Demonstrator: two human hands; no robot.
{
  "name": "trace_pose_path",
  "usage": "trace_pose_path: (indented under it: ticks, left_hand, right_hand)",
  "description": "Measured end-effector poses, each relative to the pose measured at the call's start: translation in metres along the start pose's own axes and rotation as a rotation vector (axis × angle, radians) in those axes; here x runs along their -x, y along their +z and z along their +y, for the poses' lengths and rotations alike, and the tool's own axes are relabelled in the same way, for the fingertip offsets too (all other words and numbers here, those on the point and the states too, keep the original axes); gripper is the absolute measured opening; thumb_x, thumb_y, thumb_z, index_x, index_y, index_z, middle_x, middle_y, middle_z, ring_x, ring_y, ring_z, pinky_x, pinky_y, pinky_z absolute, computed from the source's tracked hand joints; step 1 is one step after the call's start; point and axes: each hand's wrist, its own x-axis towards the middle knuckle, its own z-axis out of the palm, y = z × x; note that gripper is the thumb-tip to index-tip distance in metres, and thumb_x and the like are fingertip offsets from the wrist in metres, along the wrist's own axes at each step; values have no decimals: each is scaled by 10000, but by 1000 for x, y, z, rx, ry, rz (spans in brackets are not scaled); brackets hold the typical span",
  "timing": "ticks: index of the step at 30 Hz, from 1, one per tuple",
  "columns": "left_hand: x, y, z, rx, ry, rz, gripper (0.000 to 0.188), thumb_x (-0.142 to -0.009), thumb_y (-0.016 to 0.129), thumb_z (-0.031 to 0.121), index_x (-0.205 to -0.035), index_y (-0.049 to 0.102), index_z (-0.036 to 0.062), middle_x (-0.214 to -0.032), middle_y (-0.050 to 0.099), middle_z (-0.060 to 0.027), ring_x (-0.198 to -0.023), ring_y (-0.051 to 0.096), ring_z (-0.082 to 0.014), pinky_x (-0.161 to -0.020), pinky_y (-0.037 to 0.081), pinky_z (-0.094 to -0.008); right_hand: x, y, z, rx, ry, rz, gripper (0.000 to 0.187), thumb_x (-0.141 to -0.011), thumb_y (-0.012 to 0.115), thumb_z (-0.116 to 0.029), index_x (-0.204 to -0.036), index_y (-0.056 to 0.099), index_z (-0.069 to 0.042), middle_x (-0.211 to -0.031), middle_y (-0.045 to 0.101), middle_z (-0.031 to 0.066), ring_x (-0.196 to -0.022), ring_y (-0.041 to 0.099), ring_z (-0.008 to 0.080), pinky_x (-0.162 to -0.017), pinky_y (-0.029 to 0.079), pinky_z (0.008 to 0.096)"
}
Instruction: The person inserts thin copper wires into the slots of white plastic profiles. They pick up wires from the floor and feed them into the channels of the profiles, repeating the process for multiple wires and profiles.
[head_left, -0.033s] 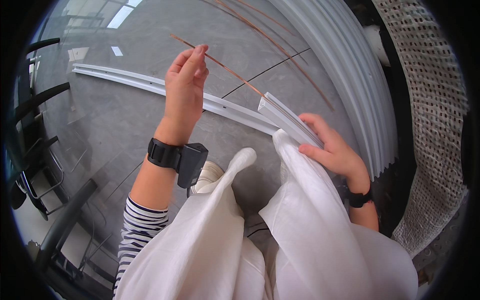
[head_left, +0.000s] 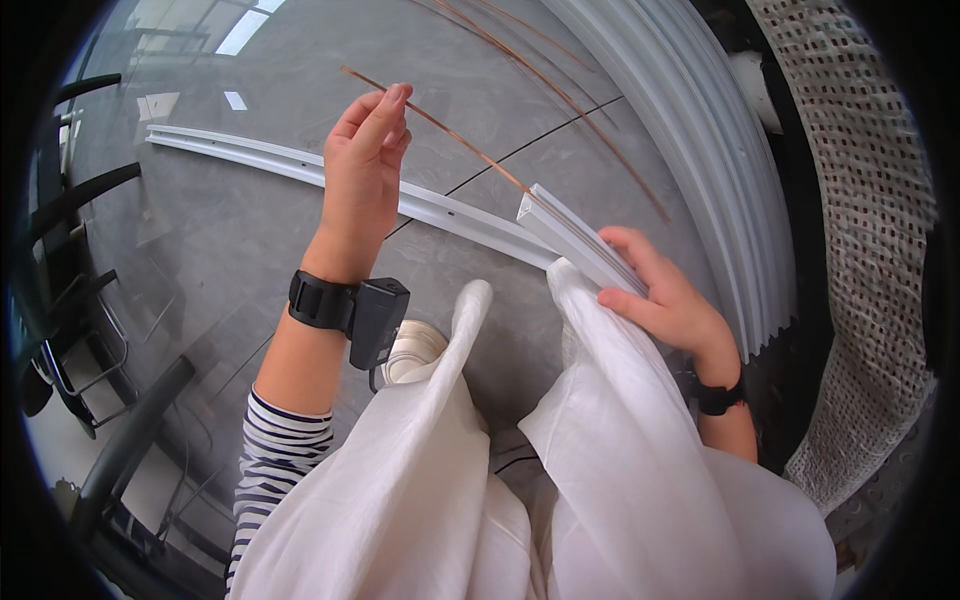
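Between the thumb and fingers of my left hand (head_left: 365, 165) is a thin copper-coloured rod (head_left: 458, 140), pinched some way below its upper end. The rod slants down to the right, and its lower end meets the open end of a white grooved profile (head_left: 572, 238). Whether it lies inside the profile or along its top groove I cannot tell. My right hand (head_left: 672, 300) grips that profile from the right, thumb on the near side and fingers on the far side. The profile's near end is hidden by this hand and the white cloth over my legs.
On the grey floor a long white rail (head_left: 470, 226) runs across behind the profile. Several copper-coloured rods (head_left: 560, 92) lie at the far side. White ridged lengths (head_left: 690, 150) are stacked at right, beside a holed woven cloth (head_left: 850, 150). Black chairs (head_left: 120, 450) stand at left.
My left hand has shifted slightly left and up, still pinching the rod. The rod and my right hand have hardly moved.
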Motion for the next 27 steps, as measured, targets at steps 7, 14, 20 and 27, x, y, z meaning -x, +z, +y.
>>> trace_pose_path:
  ticks: [7,14,20,27]
  left_hand:
    - [30,19,-33,4,-168,-38,102,-927,643,152,-884,618,63,-845,572,18,-720,444,-45,-727,379,-221]
    - [43,28,-42,-118,-136,-15,185,-911,665,155,-1054,652,39,-853,551,43,-875,509,-56,-812,381,-206]
    - [29,16,-22,-493,242,14,251,-917,642,89,-1160,619,31,-912,555,41,-842,504,-44,-772,403,-180]
    - [37,13,-31,-612,255,-93,191,-889,540,-23,-1062,621,-9,-947,589,-1,-844,526,-67,-775,427,-202]
  right_hand:
    - [-6,3,1,26,-6,-2,544,-869,666,-206,-1330,423,-49,-1177,599,155,-1081,587,270,-955,431,348]
    - [-7,6,6,2,16,44,549,-865,666,-203,-1336,421,-62,-1189,599,170,-1091,588,294,-962,433,359]
    - [-8,4,7,18,39,80,551,-861,669,-199,-1334,424,-58,-1192,594,181,-1096,586,295,-961,434,359]
    - [-5,2,7,91,-12,76,554,-860,670,-201,-1330,418,-53,-1186,592,191,-1100,587,314,-955,438,368]
